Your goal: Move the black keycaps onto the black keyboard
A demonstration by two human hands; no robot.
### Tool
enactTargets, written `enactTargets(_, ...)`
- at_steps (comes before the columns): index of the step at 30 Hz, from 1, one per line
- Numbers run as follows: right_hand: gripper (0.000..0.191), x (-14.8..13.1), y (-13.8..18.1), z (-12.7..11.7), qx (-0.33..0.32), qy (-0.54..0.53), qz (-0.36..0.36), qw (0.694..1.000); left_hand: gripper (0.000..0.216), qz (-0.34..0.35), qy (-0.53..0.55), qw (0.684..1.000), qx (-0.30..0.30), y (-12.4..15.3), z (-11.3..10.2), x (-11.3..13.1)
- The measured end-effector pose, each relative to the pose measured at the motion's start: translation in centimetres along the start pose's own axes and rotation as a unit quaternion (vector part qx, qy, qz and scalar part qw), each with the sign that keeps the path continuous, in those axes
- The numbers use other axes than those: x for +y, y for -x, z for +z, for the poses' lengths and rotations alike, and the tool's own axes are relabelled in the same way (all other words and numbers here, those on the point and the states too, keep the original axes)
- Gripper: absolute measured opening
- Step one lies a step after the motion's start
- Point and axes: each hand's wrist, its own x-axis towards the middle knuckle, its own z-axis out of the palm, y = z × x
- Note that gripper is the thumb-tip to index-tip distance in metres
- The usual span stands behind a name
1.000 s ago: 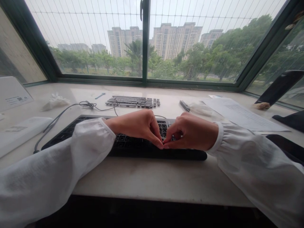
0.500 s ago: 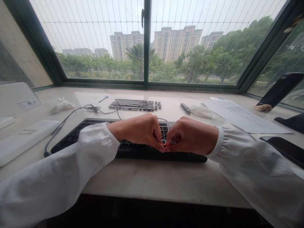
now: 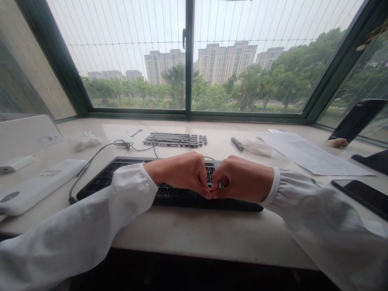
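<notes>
While both hands are up over the keyboard (image 3: 174,193), the head cam has them nearly meeting in the middle, fingertips together just above its front edge. Left hand (image 3: 183,171) is curled in with thumb and finger pinched, and the right hand (image 3: 244,178) mirrors it. If there's something tiny between those tips, I honestly can't tell, it's too small. The keyboard sits flat on the pale counter (image 3: 194,234), partly hidden by hands and sleeves. Behind it there's a neat block of loose-looking keys (image 3: 176,139), with a tangled cable (image 3: 121,143) off to the left. Over on the right: a phone (image 3: 363,197), some printed paper (image 3: 306,151) and a dark pen-like thing (image 3: 237,144).
</notes>
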Motion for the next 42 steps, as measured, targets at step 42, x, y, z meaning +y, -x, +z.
enactTargets(42, 0.012, 0.6, 0.3, 0.3, 0.019, 0.024, -0.027, 0.999, 0.03, -0.013, 0.013, 1.0, -0.007, 0.1, -0.5, -0.5)
